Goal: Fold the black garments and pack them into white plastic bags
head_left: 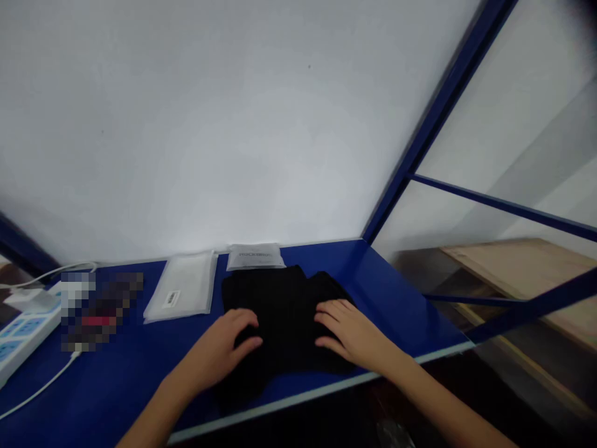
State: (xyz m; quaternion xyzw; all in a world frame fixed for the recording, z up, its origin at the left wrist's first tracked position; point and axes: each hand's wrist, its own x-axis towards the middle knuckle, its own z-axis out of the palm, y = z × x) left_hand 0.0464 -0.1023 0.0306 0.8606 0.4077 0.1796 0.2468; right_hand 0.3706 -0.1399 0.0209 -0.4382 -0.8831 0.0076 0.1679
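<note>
Black folded cloth (280, 292) lies under the left hand (219, 348) and right hand (347, 333), both grips open and flat; careless pressure could rumple it or push it off the bench (396, 317).

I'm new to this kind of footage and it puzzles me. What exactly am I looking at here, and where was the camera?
This is one picture from a camera worn on a person's head, looking forward and down, so the arms enter from the bottom. There is no machine. The left hand and right hand lie open on black cloth, gripping nothing. Behind the cloth is a grey printed packet; to its left is a translucent white bag. All of this sits on a blue tabletop. Further left is a white power strip, beside a pixelated patch.
</note>
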